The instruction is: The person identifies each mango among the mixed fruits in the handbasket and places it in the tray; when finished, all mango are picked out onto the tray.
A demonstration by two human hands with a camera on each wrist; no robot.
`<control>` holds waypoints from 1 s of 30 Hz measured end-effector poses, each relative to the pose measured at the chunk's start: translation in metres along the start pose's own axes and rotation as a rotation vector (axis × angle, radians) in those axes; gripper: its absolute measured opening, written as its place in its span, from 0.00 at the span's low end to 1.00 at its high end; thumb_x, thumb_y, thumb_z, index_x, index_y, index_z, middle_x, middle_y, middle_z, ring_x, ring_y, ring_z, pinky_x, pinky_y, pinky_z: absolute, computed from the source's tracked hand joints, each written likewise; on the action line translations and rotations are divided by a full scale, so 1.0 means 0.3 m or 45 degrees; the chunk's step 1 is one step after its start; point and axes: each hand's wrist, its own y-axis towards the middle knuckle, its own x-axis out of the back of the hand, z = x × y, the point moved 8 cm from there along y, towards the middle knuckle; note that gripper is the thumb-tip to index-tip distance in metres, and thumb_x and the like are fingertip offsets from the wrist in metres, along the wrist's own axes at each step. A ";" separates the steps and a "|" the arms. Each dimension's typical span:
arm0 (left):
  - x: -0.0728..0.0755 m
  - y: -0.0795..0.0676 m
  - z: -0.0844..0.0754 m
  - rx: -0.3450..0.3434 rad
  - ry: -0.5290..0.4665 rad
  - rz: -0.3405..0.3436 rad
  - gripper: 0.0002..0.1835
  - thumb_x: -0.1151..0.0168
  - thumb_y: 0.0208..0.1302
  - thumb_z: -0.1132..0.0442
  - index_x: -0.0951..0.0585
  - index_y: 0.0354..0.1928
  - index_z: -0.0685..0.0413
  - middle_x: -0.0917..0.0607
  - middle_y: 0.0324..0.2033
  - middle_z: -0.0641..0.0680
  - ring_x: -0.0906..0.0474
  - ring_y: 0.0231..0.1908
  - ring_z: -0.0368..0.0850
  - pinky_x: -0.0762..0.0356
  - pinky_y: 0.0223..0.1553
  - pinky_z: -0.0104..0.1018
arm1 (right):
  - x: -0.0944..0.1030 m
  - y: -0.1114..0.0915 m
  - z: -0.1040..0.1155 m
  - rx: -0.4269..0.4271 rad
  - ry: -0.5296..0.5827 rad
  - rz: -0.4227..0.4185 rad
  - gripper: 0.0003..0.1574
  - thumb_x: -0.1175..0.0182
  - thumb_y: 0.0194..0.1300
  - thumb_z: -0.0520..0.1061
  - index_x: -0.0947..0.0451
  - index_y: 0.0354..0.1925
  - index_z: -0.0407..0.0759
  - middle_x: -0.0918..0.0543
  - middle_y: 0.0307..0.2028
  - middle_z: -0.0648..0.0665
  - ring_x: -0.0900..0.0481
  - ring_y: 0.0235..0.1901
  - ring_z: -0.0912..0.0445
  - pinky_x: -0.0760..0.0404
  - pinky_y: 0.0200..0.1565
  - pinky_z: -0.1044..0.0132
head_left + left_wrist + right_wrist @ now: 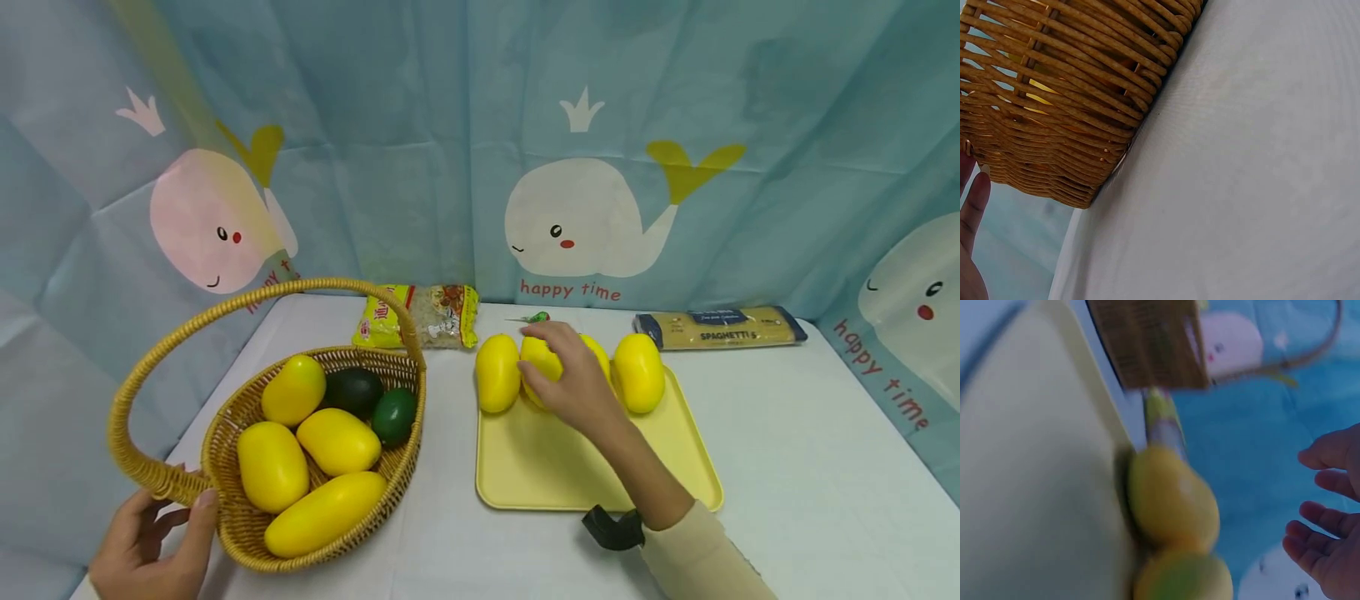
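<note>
My left hand (pixel 153 542) grips the wicker basket (pixel 1054 137) at the left foot of its arched handle (pixel 247 297), thumb in front. Inside lie several yellow mangoes (pixel 273 467) and two dark green avocados (pixel 354 392). My right hand (pixel 573 379) is over the back of a yellow tray (pixel 540 475), its fingers loosely bent with nothing between them. A row of mangoes lies along the tray's back edge, with one at the left end (pixel 498 375) and one at the right end (pixel 640 375). The hand partly covers the middle ones. One mango (pixel 1185 581) shows a green patch in the right wrist view.
Behind the basket lies a yellow printed bag (pixel 420 317) with a clear window. A spaghetti pack (pixel 720 327) lies at the back right, and a small green item (pixel 538 317) behind the tray. A blue whale-print curtain (pixel 420 125) hangs along the white table's (pixel 795 467) back.
</note>
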 end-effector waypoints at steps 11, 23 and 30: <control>-0.002 0.004 0.003 -0.015 -0.015 -0.019 0.24 0.29 0.55 0.77 0.18 0.56 0.63 0.17 0.44 0.38 0.20 0.42 0.34 0.25 0.39 0.13 | -0.339 0.072 0.320 0.484 0.015 0.099 0.19 0.34 0.65 0.40 0.19 0.54 0.39 0.20 0.51 0.44 0.24 0.52 0.54 0.25 0.58 0.69; 0.007 0.017 0.010 0.008 0.001 0.005 0.24 0.30 0.56 0.77 0.18 0.57 0.60 0.16 0.47 0.45 0.21 0.44 0.35 0.25 0.40 0.13 | -0.656 0.165 0.495 0.679 -0.403 0.405 0.27 0.45 0.74 0.43 0.30 0.68 0.42 0.31 0.67 0.38 0.29 0.64 0.51 0.33 0.66 0.71; 0.004 0.005 0.009 0.015 0.003 -0.023 0.24 0.29 0.55 0.77 0.17 0.56 0.61 0.17 0.45 0.42 0.21 0.42 0.34 0.25 0.38 0.13 | -0.836 0.159 0.449 0.717 -0.707 0.629 0.34 0.55 0.78 0.46 0.45 0.78 0.54 0.53 0.78 0.42 0.50 0.76 0.47 0.39 0.70 0.64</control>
